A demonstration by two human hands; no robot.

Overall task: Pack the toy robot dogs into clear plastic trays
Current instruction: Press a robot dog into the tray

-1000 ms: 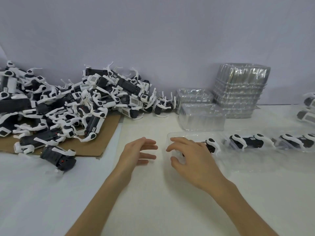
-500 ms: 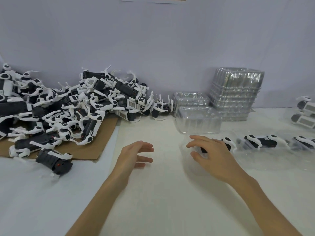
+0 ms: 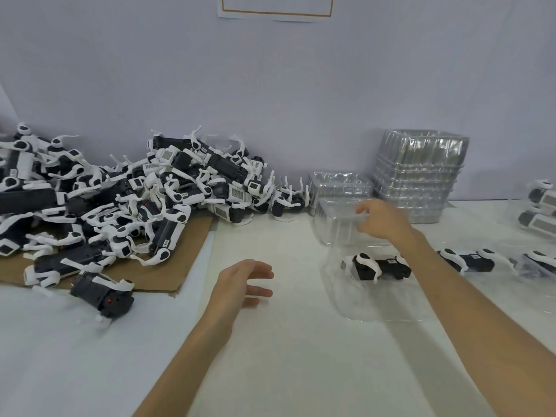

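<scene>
the right hand is curling at an empty clear tray, grasp unclear, probably to fill from the toy robot dog pile; the left hand is hovering open.

a pile of toy robot dogs is lying at the left against the wall, resting on a cardboard sheet on the table. a lone dog is lying before the pile at the sheet's near edge. right of the pile a short tray stack is standing, with a tall tray stack to its right. a single tray is sitting just before the short stack, the right hand at its top. nearer, a front tray is holding a packed dog, and more packed dogs are lying to its right. the left hand is hovering between sheet and front tray.
</scene>
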